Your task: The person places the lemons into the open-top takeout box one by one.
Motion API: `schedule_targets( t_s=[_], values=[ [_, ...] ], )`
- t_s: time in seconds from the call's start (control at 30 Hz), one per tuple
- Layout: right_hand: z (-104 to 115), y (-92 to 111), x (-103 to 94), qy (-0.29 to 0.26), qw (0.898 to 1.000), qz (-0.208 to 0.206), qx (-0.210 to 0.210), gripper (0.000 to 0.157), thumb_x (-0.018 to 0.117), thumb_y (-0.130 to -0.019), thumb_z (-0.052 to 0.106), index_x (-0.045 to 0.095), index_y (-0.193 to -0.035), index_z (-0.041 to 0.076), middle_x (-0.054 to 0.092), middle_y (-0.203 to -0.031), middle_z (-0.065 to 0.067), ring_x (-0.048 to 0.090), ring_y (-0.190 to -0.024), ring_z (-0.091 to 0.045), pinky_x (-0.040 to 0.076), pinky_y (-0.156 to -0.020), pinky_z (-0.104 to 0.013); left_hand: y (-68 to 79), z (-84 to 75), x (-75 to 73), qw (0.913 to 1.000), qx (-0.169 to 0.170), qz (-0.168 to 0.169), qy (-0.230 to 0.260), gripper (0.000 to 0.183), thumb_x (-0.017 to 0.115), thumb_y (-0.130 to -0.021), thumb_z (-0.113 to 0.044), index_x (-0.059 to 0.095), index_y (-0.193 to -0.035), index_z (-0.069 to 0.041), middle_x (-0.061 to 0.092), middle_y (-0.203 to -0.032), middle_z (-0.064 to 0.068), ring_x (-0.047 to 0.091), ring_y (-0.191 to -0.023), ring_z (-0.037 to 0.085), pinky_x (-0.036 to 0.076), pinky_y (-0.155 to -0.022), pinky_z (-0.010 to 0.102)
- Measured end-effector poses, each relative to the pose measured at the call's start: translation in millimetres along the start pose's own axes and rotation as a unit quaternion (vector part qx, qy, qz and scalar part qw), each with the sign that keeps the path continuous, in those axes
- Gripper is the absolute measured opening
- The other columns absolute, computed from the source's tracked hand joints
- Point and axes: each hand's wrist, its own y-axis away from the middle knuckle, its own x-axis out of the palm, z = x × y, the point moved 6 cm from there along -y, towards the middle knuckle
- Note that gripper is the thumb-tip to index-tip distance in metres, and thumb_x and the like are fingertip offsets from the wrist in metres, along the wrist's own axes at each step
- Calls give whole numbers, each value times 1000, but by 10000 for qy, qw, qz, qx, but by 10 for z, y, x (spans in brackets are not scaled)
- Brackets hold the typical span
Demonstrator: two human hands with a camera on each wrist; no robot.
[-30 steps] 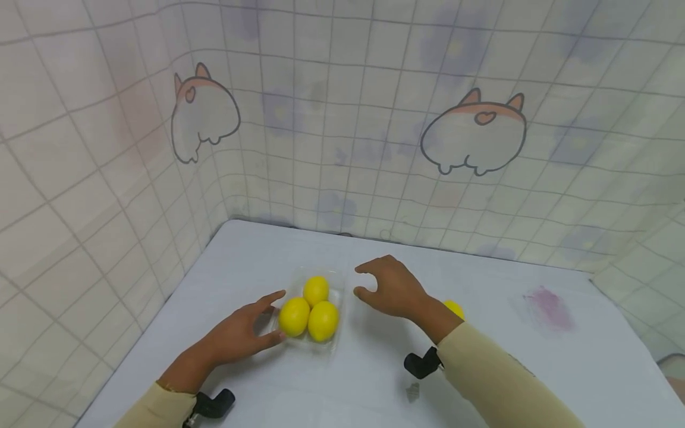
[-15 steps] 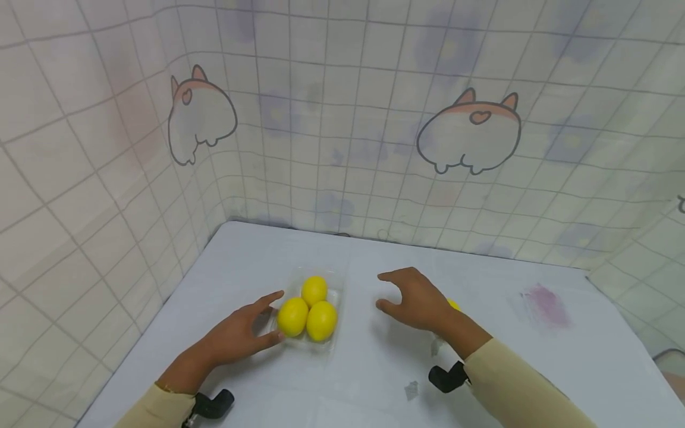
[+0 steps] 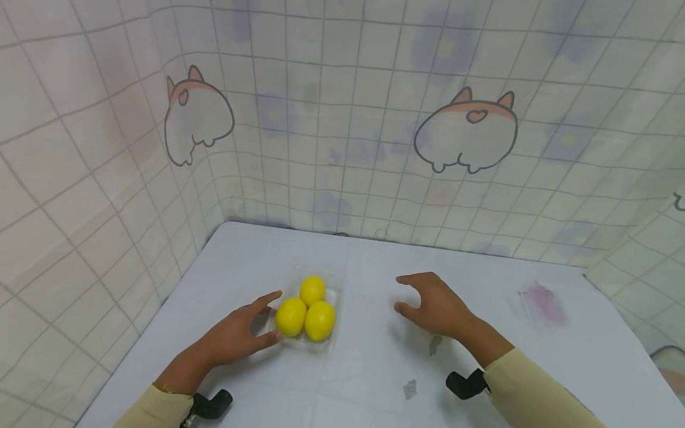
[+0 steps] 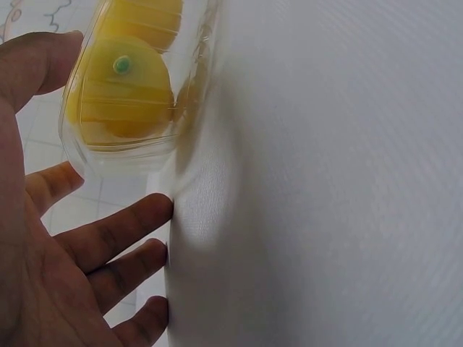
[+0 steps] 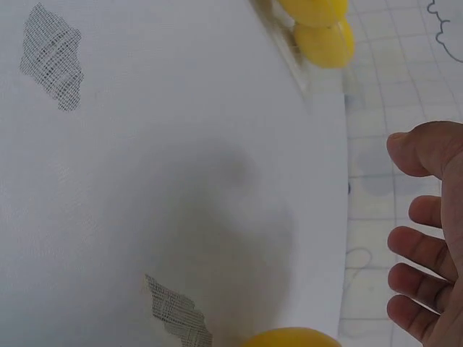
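Three yellow lemons (image 3: 320, 321) sit in a clear plastic tray (image 3: 336, 297) left of centre on the table. At the tray's left side is my left hand (image 3: 235, 333), its thumb and forefinger spread along the edge. In the left wrist view, the thumb tip meets the tray (image 4: 108, 155), and the other fingers extend loosely below it. My right hand (image 3: 436, 306) hovers over the table to the right of the tray, holding nothing, with thumb and fingers apart. Another yellow lemon (image 5: 293, 338) shows partly at the bottom of the right wrist view; in the head view it is hidden.
The white table (image 3: 374, 368) carries two small grey patches, one of them a mesh-like patch (image 3: 409, 389), and a pink stain (image 3: 544, 303) at the right. A tile-patterned curtain (image 3: 369, 119) with animal drawings stands behind and at the sides.
My right hand has moved right and slightly toward me, away from the tray. The lemon visible earlier beside the right forearm is now covered in the head view. My left hand stays at the tray.
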Motion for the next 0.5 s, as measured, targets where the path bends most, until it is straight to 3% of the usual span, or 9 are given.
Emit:
schedule_targets(
  t_s=[0.5],
  values=[
    [-283,221,-119,-98,9995,61,283,58,73,-95,37,59,-144,9,56,-144,-14,45,-137,-40,39,-110,-60,4,8,5,10000,23,-23,-6,87,67,-89,-67,33,-161,-30,57,-145,11,46,-139,39,33,-111,69]
  ],
)
